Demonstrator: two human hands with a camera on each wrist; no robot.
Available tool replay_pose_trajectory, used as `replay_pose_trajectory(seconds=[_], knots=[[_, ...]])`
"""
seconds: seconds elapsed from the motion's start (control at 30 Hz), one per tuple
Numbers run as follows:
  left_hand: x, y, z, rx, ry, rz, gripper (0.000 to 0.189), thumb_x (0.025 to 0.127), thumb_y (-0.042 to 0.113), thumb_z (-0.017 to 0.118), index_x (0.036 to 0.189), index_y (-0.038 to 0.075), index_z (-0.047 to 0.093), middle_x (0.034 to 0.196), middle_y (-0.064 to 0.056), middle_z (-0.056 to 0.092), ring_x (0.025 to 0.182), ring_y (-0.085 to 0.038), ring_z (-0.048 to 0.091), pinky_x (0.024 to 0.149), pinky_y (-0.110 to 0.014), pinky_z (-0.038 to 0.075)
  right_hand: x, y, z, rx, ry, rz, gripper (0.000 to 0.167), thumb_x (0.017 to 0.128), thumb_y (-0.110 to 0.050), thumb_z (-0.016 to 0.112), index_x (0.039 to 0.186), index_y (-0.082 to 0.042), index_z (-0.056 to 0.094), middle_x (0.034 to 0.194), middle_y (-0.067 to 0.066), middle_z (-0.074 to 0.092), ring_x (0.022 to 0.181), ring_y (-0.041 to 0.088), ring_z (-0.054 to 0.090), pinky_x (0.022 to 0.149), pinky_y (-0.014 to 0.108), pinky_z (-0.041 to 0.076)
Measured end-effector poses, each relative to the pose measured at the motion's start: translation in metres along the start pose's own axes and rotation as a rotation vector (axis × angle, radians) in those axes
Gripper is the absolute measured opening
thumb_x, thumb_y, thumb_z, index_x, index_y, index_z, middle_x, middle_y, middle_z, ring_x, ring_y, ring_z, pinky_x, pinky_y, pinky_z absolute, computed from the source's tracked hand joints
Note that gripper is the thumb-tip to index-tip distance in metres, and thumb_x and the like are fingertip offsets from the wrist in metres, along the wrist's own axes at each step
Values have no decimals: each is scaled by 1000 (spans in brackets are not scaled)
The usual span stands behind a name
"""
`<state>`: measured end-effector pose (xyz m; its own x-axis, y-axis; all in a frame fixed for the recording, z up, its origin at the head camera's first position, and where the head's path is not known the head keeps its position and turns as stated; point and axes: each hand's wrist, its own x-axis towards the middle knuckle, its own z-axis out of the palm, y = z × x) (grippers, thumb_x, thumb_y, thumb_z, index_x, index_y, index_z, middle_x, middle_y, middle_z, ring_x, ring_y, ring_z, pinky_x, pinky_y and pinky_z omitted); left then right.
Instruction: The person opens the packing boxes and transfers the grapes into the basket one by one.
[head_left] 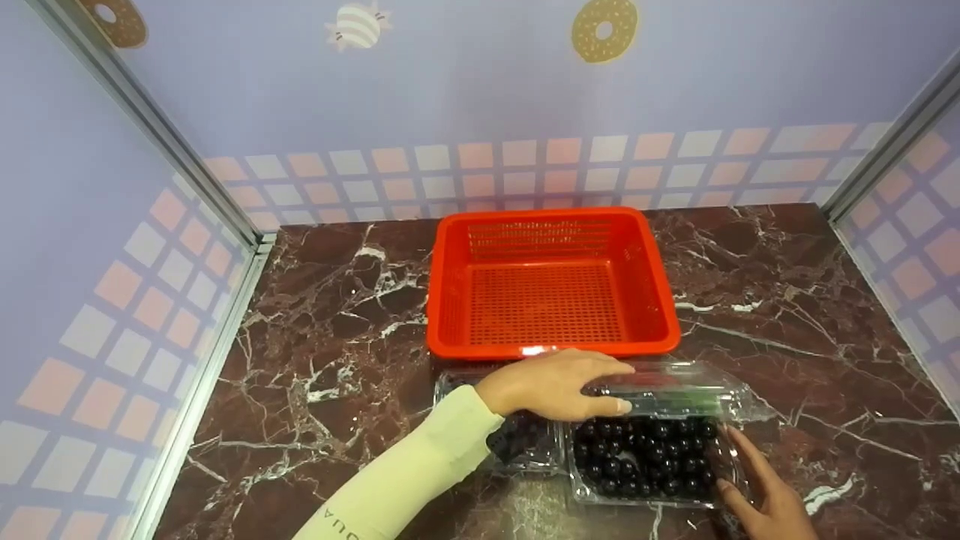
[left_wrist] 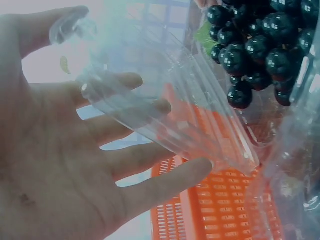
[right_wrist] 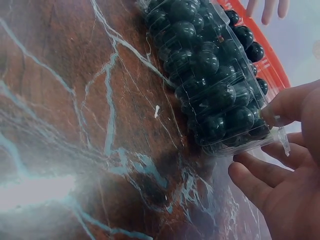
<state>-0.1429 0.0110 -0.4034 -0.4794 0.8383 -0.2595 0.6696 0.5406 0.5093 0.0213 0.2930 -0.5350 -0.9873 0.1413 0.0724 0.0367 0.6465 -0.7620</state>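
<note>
A clear plastic clamshell box of dark grapes point(head_left: 645, 457) lies on the marble-patterned tabletop, its clear lid point(head_left: 675, 386) raised along the far side. My left hand point(head_left: 559, 382) reaches over from the left. Its fingers point(left_wrist: 145, 160) are spread and fairly straight against the transparent lid, the thumb at one corner. At the box's right end is my right hand point(head_left: 769, 487), thumb at the rim and fingers point(right_wrist: 265, 172) around the outer wall, holding it. A second clear box point(head_left: 529, 450) with dark contents sits directly left, partly hidden by my left forearm.
Right behind the boxes stands an empty red plastic basket point(head_left: 664, 300) with slotted walls. Patterned panels point(head_left: 525, 90) enclose the table at the back and both sides. Marble-patterned tabletop point(head_left: 322, 337) extends left and right of the basket.
</note>
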Motion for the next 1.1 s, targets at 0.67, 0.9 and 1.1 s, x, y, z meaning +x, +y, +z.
replay_pose_trajectory(seconds=[0.67,0.9,1.1], knots=[[3,17,-1,204,255,3,61,99,62,21,144,28,44,142,7,52,129,-12,53,107,-34,44,-8,2,-1,42,46,-81,76,74,15,66,144,-6,44,131,-38,38,110,-20,45,90,-4,33],[4,16,-7,289,376,62,63,97,63,29,138,21,53,132,5,62,116,-12,62,97,-29,52,-11,4,1,187,12,-129,75,73,23,59,143,5,38,136,-34,41,117,-18,46,92,0,39],[3,14,-12,399,493,161,54,97,58,40,128,18,61,118,5,68,96,-9,67,83,-22,55,-12,4,0,196,0,-111,74,74,22,60,143,6,38,135,-35,42,113,-17,49,89,2,42]])
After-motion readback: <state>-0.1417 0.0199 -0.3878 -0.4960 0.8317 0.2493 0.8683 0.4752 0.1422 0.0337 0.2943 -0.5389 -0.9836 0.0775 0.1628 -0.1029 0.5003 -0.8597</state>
